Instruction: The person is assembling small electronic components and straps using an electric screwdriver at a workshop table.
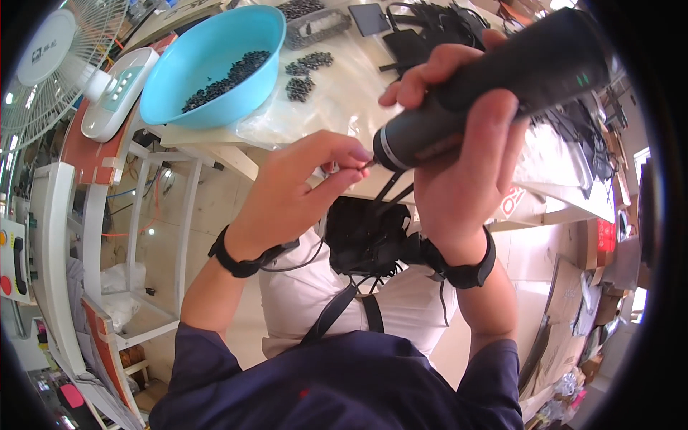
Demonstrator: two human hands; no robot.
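Right hand (466,154) is wrapped fully shut around a dark electric screwdriver (494,86), which slants from two o'clock down toward the picture's centre, its bit tip pointing at nine o'clock. Left hand (297,190) comes in from seven o'clock with thumb and fingers pinched together right at that tip; whatever small part it pinches is hidden between the fingertips, so I cannot tell what it is. Both hands hover above the near edge of the pale worktop (344,93), with a black strapped device (365,240) hanging below them at six o'clock.

Up at eleven o'clock a light blue bowl (215,61) holds small dark parts, and loose heaps of the same kind (304,75) lie on the worktop at twelve o'clock. A white fan (64,61) stands at ten o'clock.

The likeliest trouble, as I judge it, is at the tip: the fingers sit so close to the bit that a slip or a sudden spin could nip them. The pinched part, being tiny and held in mid-air over the edge, could also drop past the worktop to the floor if the grip loosens or the bit pushes it sideways. A tilted driver might seat crookedly.
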